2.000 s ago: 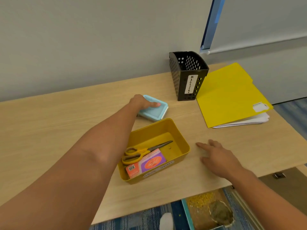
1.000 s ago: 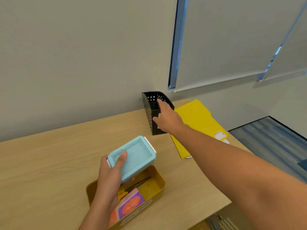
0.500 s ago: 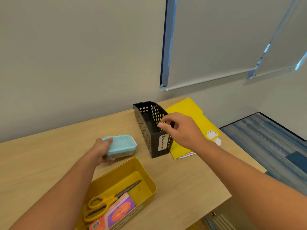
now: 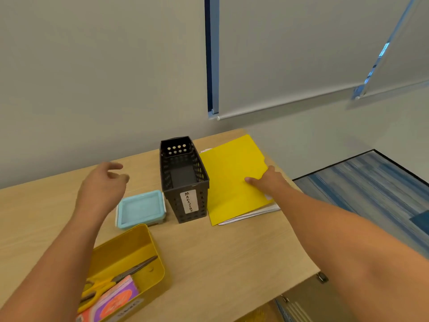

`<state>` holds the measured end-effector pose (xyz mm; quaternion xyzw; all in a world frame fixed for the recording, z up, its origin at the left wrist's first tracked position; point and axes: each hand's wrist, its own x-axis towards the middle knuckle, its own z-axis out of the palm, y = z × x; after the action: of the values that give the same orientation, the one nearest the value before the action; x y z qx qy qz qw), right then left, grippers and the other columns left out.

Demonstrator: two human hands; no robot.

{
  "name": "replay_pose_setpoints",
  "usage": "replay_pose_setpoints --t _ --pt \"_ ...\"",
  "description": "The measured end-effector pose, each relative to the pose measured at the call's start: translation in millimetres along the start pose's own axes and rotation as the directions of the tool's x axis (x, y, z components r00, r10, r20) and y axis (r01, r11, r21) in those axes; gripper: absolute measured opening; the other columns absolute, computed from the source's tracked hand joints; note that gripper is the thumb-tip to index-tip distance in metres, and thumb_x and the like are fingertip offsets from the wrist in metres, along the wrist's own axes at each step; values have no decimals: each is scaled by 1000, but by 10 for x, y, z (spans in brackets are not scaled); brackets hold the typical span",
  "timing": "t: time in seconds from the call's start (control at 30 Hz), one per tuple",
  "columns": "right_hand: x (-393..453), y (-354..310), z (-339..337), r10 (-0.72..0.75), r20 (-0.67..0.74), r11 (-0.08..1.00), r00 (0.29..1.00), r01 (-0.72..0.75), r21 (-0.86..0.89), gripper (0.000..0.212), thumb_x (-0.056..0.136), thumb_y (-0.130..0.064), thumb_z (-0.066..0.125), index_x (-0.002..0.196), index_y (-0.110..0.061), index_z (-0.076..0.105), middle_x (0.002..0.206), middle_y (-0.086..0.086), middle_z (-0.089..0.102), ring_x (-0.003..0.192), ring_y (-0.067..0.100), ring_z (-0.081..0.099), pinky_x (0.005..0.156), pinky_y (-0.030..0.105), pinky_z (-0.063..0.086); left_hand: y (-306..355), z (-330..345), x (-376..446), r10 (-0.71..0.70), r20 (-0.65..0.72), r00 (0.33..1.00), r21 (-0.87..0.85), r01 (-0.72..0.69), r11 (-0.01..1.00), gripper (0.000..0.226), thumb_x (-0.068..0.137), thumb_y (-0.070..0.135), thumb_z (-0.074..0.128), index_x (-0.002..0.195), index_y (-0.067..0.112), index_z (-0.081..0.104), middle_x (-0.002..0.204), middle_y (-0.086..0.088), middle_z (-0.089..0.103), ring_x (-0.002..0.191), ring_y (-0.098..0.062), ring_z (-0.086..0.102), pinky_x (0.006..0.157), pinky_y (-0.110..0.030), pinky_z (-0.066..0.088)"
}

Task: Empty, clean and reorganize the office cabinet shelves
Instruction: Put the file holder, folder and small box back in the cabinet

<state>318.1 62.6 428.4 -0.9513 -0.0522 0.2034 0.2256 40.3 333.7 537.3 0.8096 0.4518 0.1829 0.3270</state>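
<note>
Matt wood-grain desk [image 4: 232, 252], perforated black plastic holder [image 4: 185, 182], yellow paper folder [image 4: 232, 173]

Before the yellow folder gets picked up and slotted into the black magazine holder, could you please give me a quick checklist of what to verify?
1. Right hand on the yellow folder: ok, fingers rest on its right part.
2. Grip on the folder: not ok, the fingers lie on top and no pinch shows.
3. Magazine holder empty: ok, its floor shows bare.
4. Holder upright on the desk: ok.
5. Left hand free: ok, it hovers open above the desk, apart from the blue box.
6. Loose papers under the folder squared up: not ok, edges stick out at the front.
</note>
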Motion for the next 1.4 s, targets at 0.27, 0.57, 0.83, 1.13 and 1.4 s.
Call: replay_pose_setpoints --t 0.27,0.57,0.83,1.13,1.4 --pt "20 177 123 99 49 986 994 -91 -139 108 72 -69 74 147 -6 28 144 19 35 132 36 40 105 46 40 830 642 -1391 494 -48 868 -261 -488 833 23 89 7 61 95 29 65 96 15 60 87 -1 57 69 -14 47" --pt "-242 441 107 186 64 980 980 -181 -89 108 72 -60 80 146 -6 22 146 21 32 133 36 38 103 44 40 659 2134 -1215 125 502 856 176 -242 954 58 98 34 52 150 18 32 153 -16 29 142 -35 26 113 -44 29" --pt "-464 895 -63 189 143 968 972 -160 -192 122 71 -61 79 152 -3 9 154 21 25 142 35 30 111 46 35 564 2371 -1168 -118 440 890 -208 229 951 86 91 36 70 153 13 14 149 -12 41 130 -37 46 105 -48 42" --pt "-744 1322 -313 27 316 985 948 -79 153 113 68 -64 81 152 -12 25 151 13 39 132 33 48 104 49 45 561 2221 -1282 63 638 767 -521 370 770 53 95 -2 60 135 27 40 134 -5 56 114 -26 57 88 -44 49" --pt "-937 1273 -899 -229 327 376 917 -227 899 96 42 -42 99 127 -20 61 116 17 72 96 37 72 69 53 60 1220 1599 -1253 377 520 766 -662 83 745 50 93 0 63 129 30 44 119 6 60 104 -15 60 78 -28 50"
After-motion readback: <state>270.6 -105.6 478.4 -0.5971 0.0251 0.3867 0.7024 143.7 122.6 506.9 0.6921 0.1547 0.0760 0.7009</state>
